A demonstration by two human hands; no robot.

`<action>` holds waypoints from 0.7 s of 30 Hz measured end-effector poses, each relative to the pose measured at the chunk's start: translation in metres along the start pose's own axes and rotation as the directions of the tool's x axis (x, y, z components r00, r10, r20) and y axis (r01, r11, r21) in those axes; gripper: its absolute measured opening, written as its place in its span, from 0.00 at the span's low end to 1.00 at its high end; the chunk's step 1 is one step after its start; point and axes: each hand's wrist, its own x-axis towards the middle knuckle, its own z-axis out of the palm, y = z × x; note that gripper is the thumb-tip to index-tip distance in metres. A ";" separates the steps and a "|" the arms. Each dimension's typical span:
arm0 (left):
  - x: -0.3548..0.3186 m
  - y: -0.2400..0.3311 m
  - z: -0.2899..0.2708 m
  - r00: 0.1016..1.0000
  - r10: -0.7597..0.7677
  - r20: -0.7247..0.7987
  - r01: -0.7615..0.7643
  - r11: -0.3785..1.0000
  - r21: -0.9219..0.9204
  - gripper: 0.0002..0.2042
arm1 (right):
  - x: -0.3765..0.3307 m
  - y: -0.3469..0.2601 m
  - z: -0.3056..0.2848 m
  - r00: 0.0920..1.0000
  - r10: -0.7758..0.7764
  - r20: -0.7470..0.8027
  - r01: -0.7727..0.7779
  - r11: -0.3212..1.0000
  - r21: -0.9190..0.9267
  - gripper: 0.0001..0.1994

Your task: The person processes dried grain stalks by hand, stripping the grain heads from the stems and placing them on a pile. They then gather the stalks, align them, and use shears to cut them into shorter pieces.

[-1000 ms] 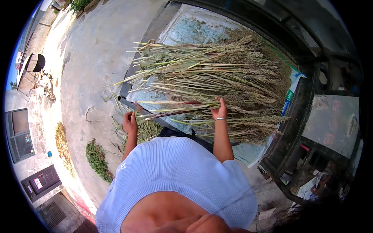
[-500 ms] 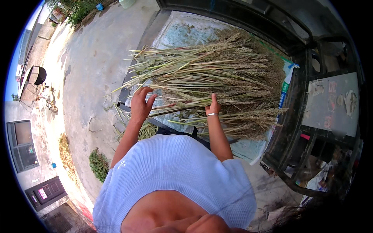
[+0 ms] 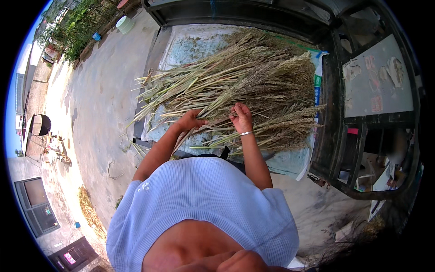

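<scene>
Left hand (image 3: 189, 121) closed around dry grass stalks (image 3: 235, 86) | right hand (image 3: 241, 117) fingers pinching stalks nearby | bundle heaped across pale blue tabletop (image 3: 186, 45)

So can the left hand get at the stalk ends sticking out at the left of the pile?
Probably yes: the left hand already rests on the pile of dry stalks, and the loose stalk ends lie just beyond it with nothing between.
</scene>
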 end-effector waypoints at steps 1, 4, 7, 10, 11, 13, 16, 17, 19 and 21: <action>0.005 -0.007 -0.005 1.000 0.016 -0.018 -0.016 1.000 -0.010 0.14 | -0.001 -0.006 -0.003 0.997 -0.001 -0.078 -0.003 0.999 -0.040 0.04; 0.009 -0.012 -0.021 0.995 0.080 -0.056 -0.084 0.995 -0.063 0.14 | 0.001 -0.026 -0.012 0.993 -0.051 -0.102 0.048 0.998 -0.034 0.03; 0.007 -0.011 -0.032 0.975 0.196 -0.108 -0.191 0.980 0.051 0.16 | -0.001 -0.045 -0.005 0.975 -0.038 -0.219 0.026 0.998 -0.055 0.04; -0.007 0.027 -0.022 0.988 0.133 -0.080 -0.110 0.964 0.243 0.17 | 0.001 -0.061 -0.001 0.980 0.005 -0.198 -0.007 1.000 -0.009 0.04; -0.001 -0.002 -0.026 0.976 0.213 -0.053 -0.208 0.974 0.087 0.15 | 0.002 -0.064 0.011 0.977 0.030 -0.211 -0.028 1.000 0.010 0.05; 0.006 -0.025 -0.022 0.981 0.192 -0.010 -0.190 0.976 0.108 0.16 | 0.000 -0.078 0.032 0.963 0.058 -0.263 -0.050 0.998 0.039 0.06; 0.005 -0.019 -0.011 0.989 0.120 0.088 -0.138 0.961 0.238 0.19 | 0.008 -0.090 0.023 0.999 0.016 -0.046 -0.005 0.972 0.236 0.07; 0.004 -0.023 -0.006 0.984 0.157 0.080 -0.172 0.957 0.235 0.18 | 0.009 -0.094 0.027 1.000 0.010 -0.020 -0.004 0.958 0.287 0.08; 0.001 -0.031 0.006 0.972 0.212 0.097 -0.227 0.955 0.192 0.18 | 0.010 -0.097 0.034 0.999 -0.041 -0.033 0.049 0.939 0.341 0.08; 0.007 -0.047 0.018 0.980 0.183 0.082 -0.183 0.983 -0.012 0.17 | 0.012 -0.098 0.034 0.990 -0.140 0.001 0.130 0.923 0.363 0.09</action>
